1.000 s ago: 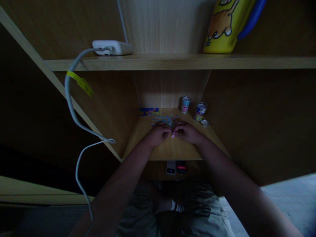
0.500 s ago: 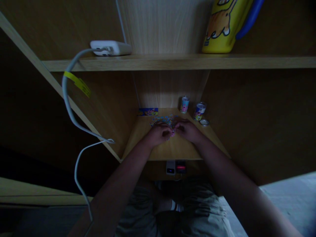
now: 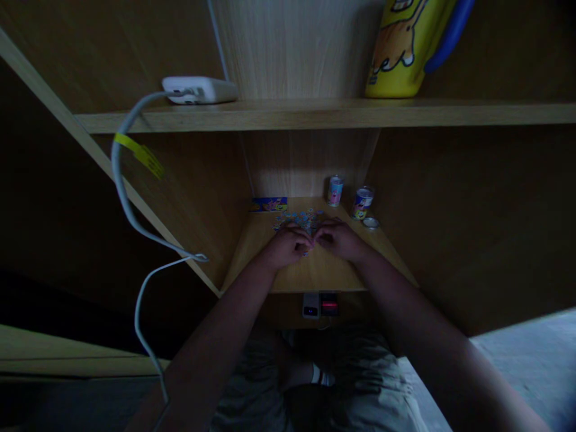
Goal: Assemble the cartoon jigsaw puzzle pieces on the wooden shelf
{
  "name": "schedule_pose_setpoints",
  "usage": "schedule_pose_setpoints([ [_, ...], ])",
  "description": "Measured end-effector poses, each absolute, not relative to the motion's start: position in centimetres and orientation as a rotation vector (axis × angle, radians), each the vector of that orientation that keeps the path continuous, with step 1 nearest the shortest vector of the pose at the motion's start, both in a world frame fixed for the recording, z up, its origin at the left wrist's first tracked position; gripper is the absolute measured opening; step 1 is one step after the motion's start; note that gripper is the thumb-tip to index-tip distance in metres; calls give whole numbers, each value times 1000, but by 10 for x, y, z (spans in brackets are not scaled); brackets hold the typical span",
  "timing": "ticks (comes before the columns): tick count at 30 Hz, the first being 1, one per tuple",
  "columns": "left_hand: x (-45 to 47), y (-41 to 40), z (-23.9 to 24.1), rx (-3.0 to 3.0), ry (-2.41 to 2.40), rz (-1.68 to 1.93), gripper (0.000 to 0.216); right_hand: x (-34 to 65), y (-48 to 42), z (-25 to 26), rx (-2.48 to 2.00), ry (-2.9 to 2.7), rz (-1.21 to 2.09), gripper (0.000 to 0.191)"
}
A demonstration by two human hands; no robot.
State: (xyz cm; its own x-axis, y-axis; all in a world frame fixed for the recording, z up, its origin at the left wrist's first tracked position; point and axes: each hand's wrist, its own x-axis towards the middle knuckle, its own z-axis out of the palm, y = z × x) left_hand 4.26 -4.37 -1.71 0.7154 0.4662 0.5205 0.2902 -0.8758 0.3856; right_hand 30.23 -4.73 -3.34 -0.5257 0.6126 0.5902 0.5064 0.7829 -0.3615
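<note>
Small, mostly blue jigsaw puzzle pieces point(image 3: 304, 217) lie in a loose heap on the lower wooden shelf board point(image 3: 315, 276). In front of the heap, my left hand point(image 3: 288, 245) is closed in a pinch, its fingertips pointing right. My right hand point(image 3: 341, 239) pinches from the other side, and the fingertips of both hands meet. They seem to be on a small pink puzzle piece, now mostly covered by the fingers. A few bits of colour show just below my left fingertips.
A blue picture strip point(image 3: 269, 204) rests at the back left. A printed can point(image 3: 335, 191), another can point(image 3: 362, 203) and a round metal lid point(image 3: 371, 223) are at right. Above, a shelf point(image 3: 297, 114) bears a white charger point(image 3: 202, 90) with a hanging cable point(image 3: 130, 207) and a yellow cup point(image 3: 396, 60).
My fingertips have drawn closer together, and the pink piece that showed between them is now mostly hidden. The view has shifted slightly.
</note>
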Motion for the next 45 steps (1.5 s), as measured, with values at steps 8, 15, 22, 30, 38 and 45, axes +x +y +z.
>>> schedule_pose_setpoints([
  [8,41,-45,-17,2667,597,943,27,300,-51,-30,-818,-2236,118,16],
  [15,42,-39,-24,2606,451,982,25,305,-44,-36,-913,-2240,127,10],
  [22,43,-40,-24,2575,448,965,22,305,-43,-37,-938,-2249,120,11],
  [30,42,-40,-23,2611,486,991,26,306,-41,-40,-925,-2242,136,12],
  [38,42,-41,-22,2631,539,953,30,306,-44,-38,-914,-2241,153,9],
  [45,42,-40,-22,2661,559,970,30,307,-44,-40,-1045,-2261,62,8],
])
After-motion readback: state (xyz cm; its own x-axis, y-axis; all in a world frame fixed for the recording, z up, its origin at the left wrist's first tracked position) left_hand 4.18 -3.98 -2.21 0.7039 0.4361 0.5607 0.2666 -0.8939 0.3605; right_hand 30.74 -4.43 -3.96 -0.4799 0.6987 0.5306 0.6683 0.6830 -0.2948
